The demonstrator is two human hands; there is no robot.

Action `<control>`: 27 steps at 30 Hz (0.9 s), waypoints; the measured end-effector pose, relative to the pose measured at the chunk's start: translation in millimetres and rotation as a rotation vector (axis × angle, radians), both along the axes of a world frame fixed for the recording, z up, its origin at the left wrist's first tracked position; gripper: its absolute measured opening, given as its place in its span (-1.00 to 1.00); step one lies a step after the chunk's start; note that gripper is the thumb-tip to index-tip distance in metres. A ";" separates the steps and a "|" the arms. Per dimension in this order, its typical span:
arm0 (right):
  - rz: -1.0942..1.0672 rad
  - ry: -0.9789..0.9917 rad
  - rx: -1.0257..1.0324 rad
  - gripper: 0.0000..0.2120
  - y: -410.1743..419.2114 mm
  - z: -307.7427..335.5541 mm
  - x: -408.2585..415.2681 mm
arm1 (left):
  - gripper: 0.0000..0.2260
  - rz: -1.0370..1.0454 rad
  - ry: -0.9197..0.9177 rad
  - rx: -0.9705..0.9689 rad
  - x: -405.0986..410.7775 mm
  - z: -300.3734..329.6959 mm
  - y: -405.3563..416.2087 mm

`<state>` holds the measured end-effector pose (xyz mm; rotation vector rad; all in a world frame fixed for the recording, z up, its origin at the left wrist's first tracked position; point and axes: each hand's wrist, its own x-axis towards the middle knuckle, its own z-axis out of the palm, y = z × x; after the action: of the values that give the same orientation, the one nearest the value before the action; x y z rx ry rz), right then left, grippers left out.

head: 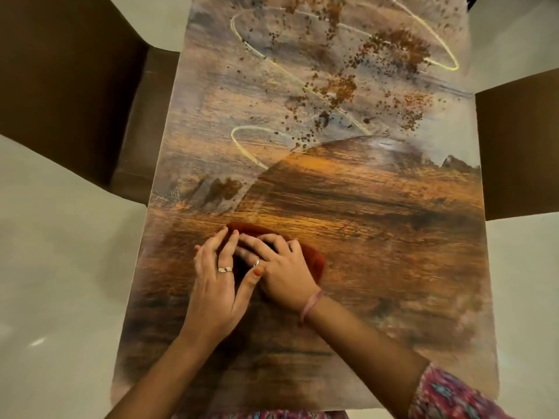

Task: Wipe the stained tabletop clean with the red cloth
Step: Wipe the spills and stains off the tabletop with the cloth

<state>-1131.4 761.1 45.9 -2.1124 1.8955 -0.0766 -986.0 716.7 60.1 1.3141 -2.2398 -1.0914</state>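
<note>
A long wooden tabletop [378,225] runs away from me. Its far half is covered with brown crumbly stains [393,51], a dusty film and pale yellow looping streaks [317,92]; the near half looks darker and glossier. A smaller brown smear [223,189] lies near the left edge. The red cloth [314,261] sits bunched on the near half. My right hand [281,267] presses down on the cloth with fingers spread. My left hand [214,276] lies beside it, fingers flat and overlapping the right hand's fingers over the cloth's left part.
A brown chair [60,92] stands at the table's left side and another brown chair [520,146] at the right. Pale floor [54,267] surrounds the table. My patterned sleeve [447,394] shows at the bottom right.
</note>
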 end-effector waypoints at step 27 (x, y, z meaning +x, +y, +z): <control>-0.360 -0.175 -0.244 -0.65 63.3 -10.4 121.7 | -0.45 -0.035 0.025 -0.109 49.1 16.5 58.1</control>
<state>-1009.7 824.4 35.5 -1.8031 2.2252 -0.5769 -936.9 774.8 76.5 1.2153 -2.2778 -0.9764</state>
